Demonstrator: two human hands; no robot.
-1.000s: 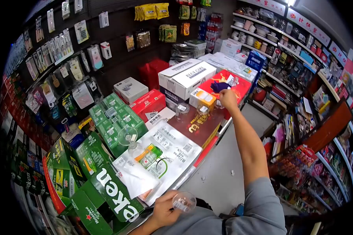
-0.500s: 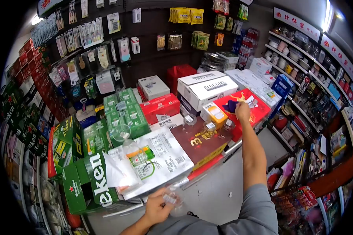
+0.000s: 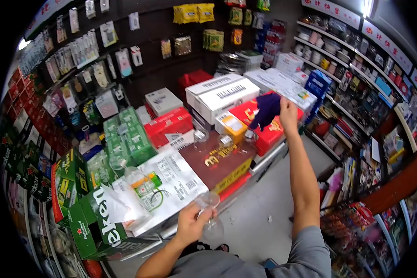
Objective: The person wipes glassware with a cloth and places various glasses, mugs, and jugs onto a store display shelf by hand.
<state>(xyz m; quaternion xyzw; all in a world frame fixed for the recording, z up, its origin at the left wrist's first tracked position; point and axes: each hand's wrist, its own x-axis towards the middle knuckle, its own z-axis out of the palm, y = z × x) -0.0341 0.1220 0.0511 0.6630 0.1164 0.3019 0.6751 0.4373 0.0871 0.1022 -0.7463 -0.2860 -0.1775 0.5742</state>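
My left hand (image 3: 192, 222) is closed around a clear stemmed glass (image 3: 213, 230), in front of the boxes near my body. Its round foot shows above my fingers and its bowl below. My right arm stretches forward, and my right hand (image 3: 288, 113) pinches a dark purple cloth (image 3: 265, 111), which hangs down over the red box (image 3: 264, 141). Several clear glasses with labels stand on and beside the brown box (image 3: 204, 157); one glass (image 3: 201, 135) is at its back left. Another clear glass (image 3: 118, 161) rests by the green beer cartons.
A white BLUE GIRL carton (image 3: 222, 95) stands behind the red box. At the left, an open green Heineken carton (image 3: 95, 222) sits beside a white printed carton (image 3: 171, 178). Packaged goods hang on the dark back wall. Shelves (image 3: 343, 69) of goods line the right side.
My right hand has lifted the purple cloth off the red box, and it now hangs open. My left hand has raised the glass slightly. The view has shifted right.
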